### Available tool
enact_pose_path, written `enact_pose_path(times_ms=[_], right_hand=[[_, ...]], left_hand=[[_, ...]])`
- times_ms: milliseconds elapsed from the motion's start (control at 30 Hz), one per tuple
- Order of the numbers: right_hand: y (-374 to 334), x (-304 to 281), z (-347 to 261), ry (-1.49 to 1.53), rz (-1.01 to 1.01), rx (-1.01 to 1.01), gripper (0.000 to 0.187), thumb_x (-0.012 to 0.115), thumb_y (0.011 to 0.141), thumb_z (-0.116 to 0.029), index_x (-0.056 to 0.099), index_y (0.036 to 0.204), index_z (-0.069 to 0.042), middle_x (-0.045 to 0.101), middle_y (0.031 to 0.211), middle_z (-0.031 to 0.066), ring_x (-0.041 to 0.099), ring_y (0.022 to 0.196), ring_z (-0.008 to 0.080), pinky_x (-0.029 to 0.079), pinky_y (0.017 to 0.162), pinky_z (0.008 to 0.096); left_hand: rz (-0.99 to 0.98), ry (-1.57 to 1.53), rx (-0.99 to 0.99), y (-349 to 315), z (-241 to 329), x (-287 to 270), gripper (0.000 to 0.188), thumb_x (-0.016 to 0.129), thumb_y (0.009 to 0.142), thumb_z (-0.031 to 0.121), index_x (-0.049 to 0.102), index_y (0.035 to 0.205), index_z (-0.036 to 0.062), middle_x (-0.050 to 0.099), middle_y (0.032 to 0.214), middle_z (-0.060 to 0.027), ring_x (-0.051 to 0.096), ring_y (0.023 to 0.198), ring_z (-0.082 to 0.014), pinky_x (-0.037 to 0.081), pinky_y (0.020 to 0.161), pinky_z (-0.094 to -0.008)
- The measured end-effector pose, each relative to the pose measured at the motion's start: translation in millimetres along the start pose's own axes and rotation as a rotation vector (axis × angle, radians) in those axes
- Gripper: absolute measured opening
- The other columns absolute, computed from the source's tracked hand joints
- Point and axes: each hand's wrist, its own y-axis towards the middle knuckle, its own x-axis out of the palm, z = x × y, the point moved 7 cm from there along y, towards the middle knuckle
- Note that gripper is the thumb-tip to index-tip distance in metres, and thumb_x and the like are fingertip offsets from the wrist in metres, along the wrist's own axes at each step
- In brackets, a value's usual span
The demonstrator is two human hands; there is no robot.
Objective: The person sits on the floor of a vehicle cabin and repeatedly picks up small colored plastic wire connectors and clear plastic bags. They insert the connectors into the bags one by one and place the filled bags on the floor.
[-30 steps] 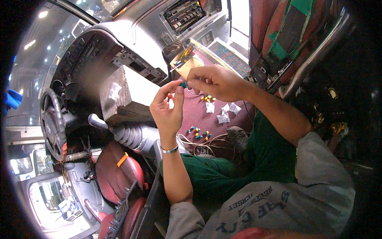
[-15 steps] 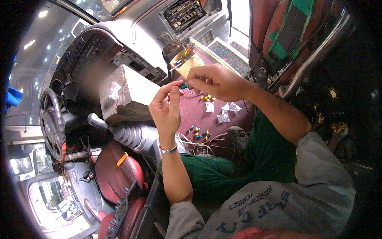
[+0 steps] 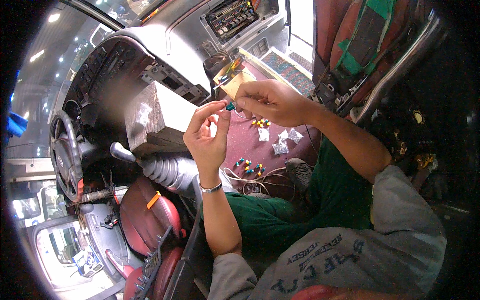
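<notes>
My right hand (image 3: 270, 102) is closed, its thumb and forefinger pinching a small teal piece (image 3: 230, 106) with a glint of clear material near its base. Its exact kind is too small to make out. Close to the piece's left end is my left hand (image 3: 207, 132), thumb and forefinger parted and nothing visible between them; a metal band circles its wrist. On the dark red floor below lie several small coloured pieces (image 3: 250, 167) in yellow, teal and red. Another small group of yellow and red pieces (image 3: 261, 123) lies beside small clear plastic bags (image 3: 281, 145).
A wooden block (image 3: 160, 117) with a small clear bag on it stands left of my hands. Around are a gear lever (image 3: 121, 151), steering wheel (image 3: 65, 155), loose cable (image 3: 270, 184), yellow-handled pliers (image 3: 232, 67) and an uncovered fuse panel (image 3: 231, 21).
My left thumb and forefinger have parted and drawn back slightly to the left from the small teal piece. My right hand still holds it in nearly the same place.
</notes>
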Motion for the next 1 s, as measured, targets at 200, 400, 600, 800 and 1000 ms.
enact_pose_path(times_ms=[200, 400, 600, 800, 1000], right_hand=[[1.1, 1.0, 3.1, 0.01, -0.005, -0.005, 0.026, 0.055, 0.108, -0.023, 0.064, 0.106, 0.001, 0.065, 0.087, 0.004, 0.058, 0.078, 0.0091, 0.049, 0.07, 0.0284], [2.1, 1.5, 4.6, 0.023, -0.021, 0.008, 0.025, 0.055, 0.108, -0.022, 0.064, 0.106, 0.002, 0.066, 0.09, 0.0045, 0.061, 0.08, 0.0088, 0.051, 0.071, 0.0279], [2.1, 3.7, 0.0, -0.119, 0.031, -0.15, 0.02, 0.06, 0.105, -0.02, 0.065, 0.104, -0.001, 0.065, 0.084, 0.003, 0.061, 0.076, 0.0075, 0.051, 0.067, 0.027], [3.3, 9.7, 12.1, -0.143, 0.075, -0.133, 0.017, 0.062, 0.102, -0.019, 0.065, 0.102, -0.003, 0.066, 0.084, 0.0043, 0.061, 0.073, 0.009, 0.051, 0.067, 0.0301], [5.8, 37.5, 56.1, -0.302, -0.135, -0.146, 0.019, 0.062, 0.099, -0.021, 0.068, 0.101, -0.003, 0.07, 0.085, 0.0154, 0.068, 0.075, 0.0302, 0.054, 0.074, 0.0421]], left_hand=[[0.002, -0.004, 0.034, -0.8, 3.2, -1.4, 0.025, 0.081, 0.089, 0.002, 0.071, 0.112, 0.0018, 0.076, 0.112, -0.0115, 0.066, 0.094, -0.0127, 0.044, 0.075, -0.0264], [-0.012, 0.024, 0.045, 0.2, 2.5, -0.3, 0.027, 0.082, 0.088, 0.003, 0.071, 0.113, 0.0017, 0.077, 0.111, -0.0112, 0.067, 0.091, -0.0118, 0.044, 0.075, -0.0257], [0.015, 0.064, -0.001, -1.4, -0.8, -4.3, 0.026, 0.077, 0.091, 0.0, 0.069, 0.116, -0.0002, 0.077, 0.11, -0.009, 0.066, 0.096, -0.0105, 0.046, 0.077, -0.0242], [-0.005, 0.089, -0.022, 2.4, 1.8, 0.0, 0.027, 0.078, 0.09, 0.003, 0.071, 0.116, 0.0001, 0.077, 0.109, -0.007, 0.065, 0.094, -0.0091, 0.045, 0.069, -0.023], [0.172, 0.177, -0.03, 6.7, 3.1, -20.6, 0.021, 0.072, 0.098, 0.014, 0.073, 0.116, 0.0022, 0.074, 0.104, -0.0032, 0.061, 0.092, -0.0071, 0.047, 0.072, -0.0234]])
